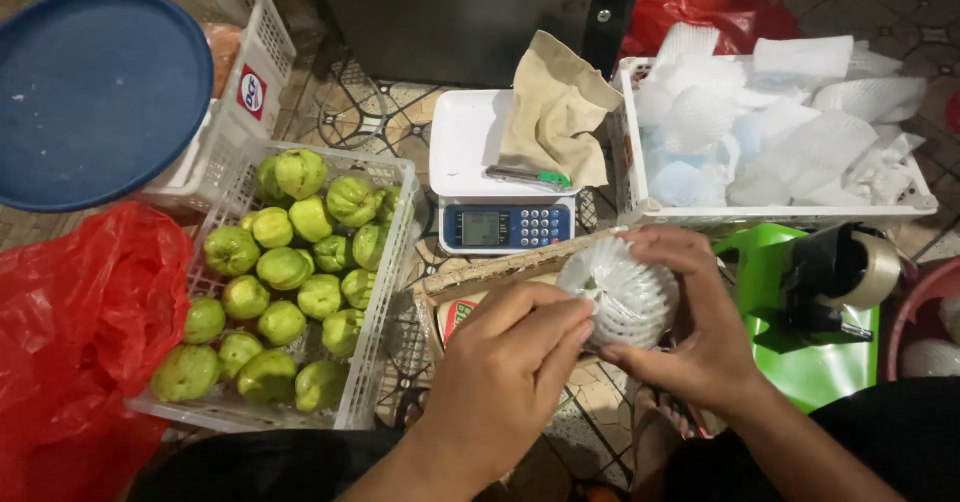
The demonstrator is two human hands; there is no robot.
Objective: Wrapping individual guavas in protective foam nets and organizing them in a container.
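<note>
A round fruit wrapped in a white foam net sleeve (625, 297) is held in front of me, over a cardboard box (470, 284). My right hand (705, 322) cups it from the right and underneath. My left hand (510, 372) pinches the net's left side with its fingertips. To the left, a white plastic basket (385, 307) holds several green guavas (285, 267). A white crate (632, 177) at the upper right is full of white and blue foam net sleeves (790, 127).
A digital scale (500, 224) stands behind the box, with a beige cloth (555, 112) and a cutter (528, 175) on its pan. A tape dispenser (845, 277) sits on a green stool (770, 282). Red plastic bag (70, 332) and blue lid (95, 92) lie left.
</note>
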